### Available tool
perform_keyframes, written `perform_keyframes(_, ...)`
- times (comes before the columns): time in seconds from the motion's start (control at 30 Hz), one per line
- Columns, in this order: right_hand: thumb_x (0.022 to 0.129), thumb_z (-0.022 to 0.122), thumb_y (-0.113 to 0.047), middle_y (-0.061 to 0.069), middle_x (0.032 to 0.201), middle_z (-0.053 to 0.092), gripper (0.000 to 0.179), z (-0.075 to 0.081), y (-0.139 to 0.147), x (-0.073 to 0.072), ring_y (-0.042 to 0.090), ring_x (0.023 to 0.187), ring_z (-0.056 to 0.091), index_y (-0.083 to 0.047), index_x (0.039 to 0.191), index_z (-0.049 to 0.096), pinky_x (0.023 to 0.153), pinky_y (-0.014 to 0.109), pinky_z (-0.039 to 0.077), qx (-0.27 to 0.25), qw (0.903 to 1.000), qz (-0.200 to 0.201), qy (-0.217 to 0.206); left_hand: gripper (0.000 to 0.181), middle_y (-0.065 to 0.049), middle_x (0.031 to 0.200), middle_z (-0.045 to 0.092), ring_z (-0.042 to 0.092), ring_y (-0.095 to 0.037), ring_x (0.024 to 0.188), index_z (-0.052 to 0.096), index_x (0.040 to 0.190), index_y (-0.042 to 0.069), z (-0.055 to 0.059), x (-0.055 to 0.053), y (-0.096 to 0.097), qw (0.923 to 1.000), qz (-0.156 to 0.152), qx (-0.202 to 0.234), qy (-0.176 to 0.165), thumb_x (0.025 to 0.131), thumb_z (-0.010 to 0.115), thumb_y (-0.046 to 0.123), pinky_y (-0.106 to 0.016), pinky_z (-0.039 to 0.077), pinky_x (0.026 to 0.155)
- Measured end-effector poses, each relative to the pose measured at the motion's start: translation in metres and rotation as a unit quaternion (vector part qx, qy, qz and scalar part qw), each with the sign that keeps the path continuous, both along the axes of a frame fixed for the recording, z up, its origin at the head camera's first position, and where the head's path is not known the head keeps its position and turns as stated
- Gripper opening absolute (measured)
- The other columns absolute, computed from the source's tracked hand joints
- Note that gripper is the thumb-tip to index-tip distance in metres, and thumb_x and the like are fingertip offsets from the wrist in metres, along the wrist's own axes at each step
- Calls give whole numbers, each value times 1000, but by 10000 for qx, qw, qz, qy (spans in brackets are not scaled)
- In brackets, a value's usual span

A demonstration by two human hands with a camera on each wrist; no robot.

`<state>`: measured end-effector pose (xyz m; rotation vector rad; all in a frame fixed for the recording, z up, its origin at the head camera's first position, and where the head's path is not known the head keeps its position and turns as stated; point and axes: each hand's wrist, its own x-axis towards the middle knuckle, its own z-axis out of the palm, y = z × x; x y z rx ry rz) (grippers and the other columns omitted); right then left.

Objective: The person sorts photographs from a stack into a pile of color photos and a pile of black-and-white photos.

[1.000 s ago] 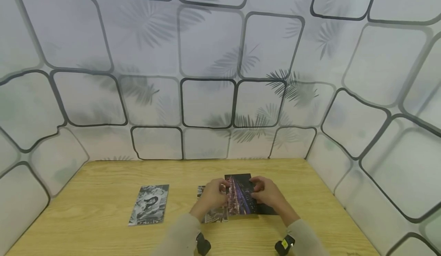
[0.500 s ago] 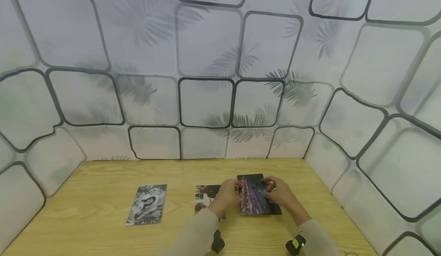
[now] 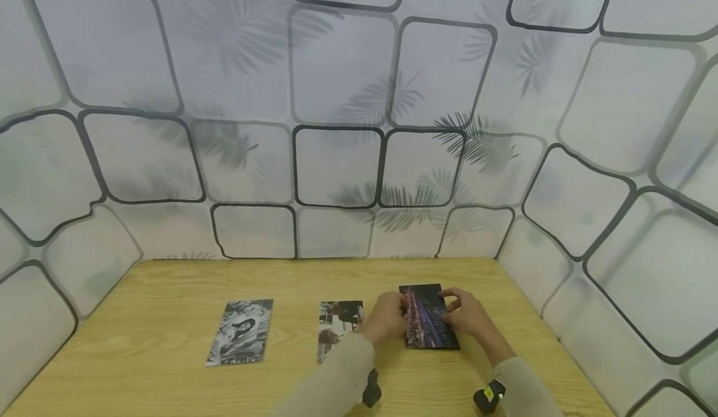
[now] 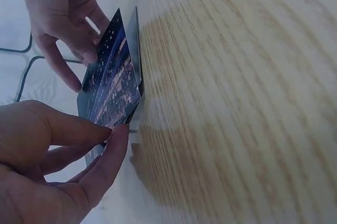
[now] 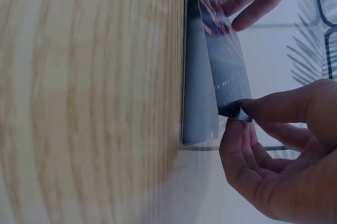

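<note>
A glossy photo of a city at night (image 3: 429,317) is held just above the table between both hands. My left hand (image 3: 386,317) pinches its left edge between thumb and fingers, as the left wrist view shows. At the opposite edge my right hand (image 5: 287,145) pinches the photo with thumb and fingertips, bending the edge slightly. Beneath it lies a dark card or photo (image 5: 197,103), which the night photo almost covers in the head view. A gap between the two shows in the right wrist view. What the lower one pictures is hidden.
On the wooden table (image 3: 168,336), a black-and-white photo (image 3: 241,333) lies at the left. Another photo (image 3: 338,323) lies near the middle, partly covered by my left hand and sleeve. Patterned fabric walls (image 3: 336,167) stand at the back and both sides.
Both hands have moved right, carrying the night photo over the dark card. More of the middle photo shows than one second ago, when hand and night photo hid much of it.
</note>
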<state>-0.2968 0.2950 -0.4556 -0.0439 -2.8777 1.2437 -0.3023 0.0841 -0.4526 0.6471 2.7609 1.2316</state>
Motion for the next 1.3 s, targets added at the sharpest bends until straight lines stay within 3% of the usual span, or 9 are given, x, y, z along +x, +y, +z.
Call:
perform_keyframes(0.03, 83, 70, 7, 15, 94, 63, 52, 0, 1, 0, 19, 72, 60, 3, 134, 59, 61, 31, 56, 46, 10000, -12, 0, 43, -23, 116, 72, 69, -36, 108, 68, 118, -9, 1, 0, 1, 10000, -21, -85, -5, 75, 67, -13, -44, 62, 89)
perform_keyframes(0.17, 84, 70, 7, 16, 96, 63, 53, -1, 3, -2, 20, 76, 61, 4, 135, 58, 63, 31, 56, 127, 9999, -28, -73, 15, -7, 74, 63, 60, -20, 66, 66, 81, -3, -2, -4, 7, 9995, -135, -272, 18, 74, 64, -16, -28, 52, 54)
perform_keyframes(0.27, 85, 70, 7, 17, 96, 64, 52, -2, 4, -2, 21, 77, 62, 4, 135, 58, 63, 32, 56, 160, 9998, -36, -122, 31, 3, 59, 36, 31, -12, 52, 48, 63, 8, -6, -7, 10, 9996, -156, -250, 22, 72, 63, -17, -23, 25, 44)
perform_keyframes(0.5, 84, 70, 8, 16, 94, 65, 51, -5, 6, -4, 21, 77, 61, 4, 134, 59, 62, 30, 54, 303, 9994, -69, -120, 50, 6, 55, 24, 24, -10, 48, 30, 59, 16, -2, -1, 14, 9996, -64, -162, -231, 75, 65, -15, -23, 20, 42)
perform_keyframes(0.7, 82, 68, 9, 13, 91, 64, 51, -9, 8, -6, 21, 76, 60, 5, 132, 59, 61, 28, 52, 370, 9992, -106, -113, 47, 4, 54, 31, 29, -11, 48, 34, 60, 15, -2, -1, 18, 9990, -19, -103, -428, 79, 68, -10, -24, 24, 43)
perform_keyframes(0.9, 82, 67, 8, 14, 92, 64, 50, -13, 10, -7, 21, 78, 60, 6, 131, 60, 62, 29, 53, 382, 9991, -132, -150, 9, -9, 75, 56, 43, -17, 58, 60, 81, -2, 0, 0, 19, 9983, 34, -206, -546, 80, 69, -6, -30, 39, 49)
perform_keyframes(1.03, 82, 67, 8, 17, 95, 66, 49, -14, 10, -7, 22, 78, 62, 6, 130, 60, 62, 31, 55, 395, 9990, -131, -155, 29, -23, 103, 67, 49, -20, 69, 64, 109, -13, 6, 5, 17, 9977, 25, -166, -652, 80, 69, -8, -32, 44, 57)
perform_keyframes(1.2, 82, 69, 4, 19, 99, 69, 45, -15, 10, -8, 24, 82, 65, 5, 127, 63, 64, 33, 57, 610, 9980, -135, -133, 25, -21, 97, 68, 44, -16, 64, 68, 104, -11, 6, 5, 18, 9981, -18, -169, -590, 79, 69, -8, -28, 37, 53)
perform_keyframes(1.3, 82, 71, 1, 20, 102, 70, 43, -16, 10, -9, 26, 87, 66, 4, 124, 64, 68, 36, 58, 791, 9967, -152, -119, 31, -20, 102, 70, 52, -17, 70, 68, 109, -9, 5, 4, 19, 9984, -37, -266, -501, 79, 71, -7, -30, 49, 58)
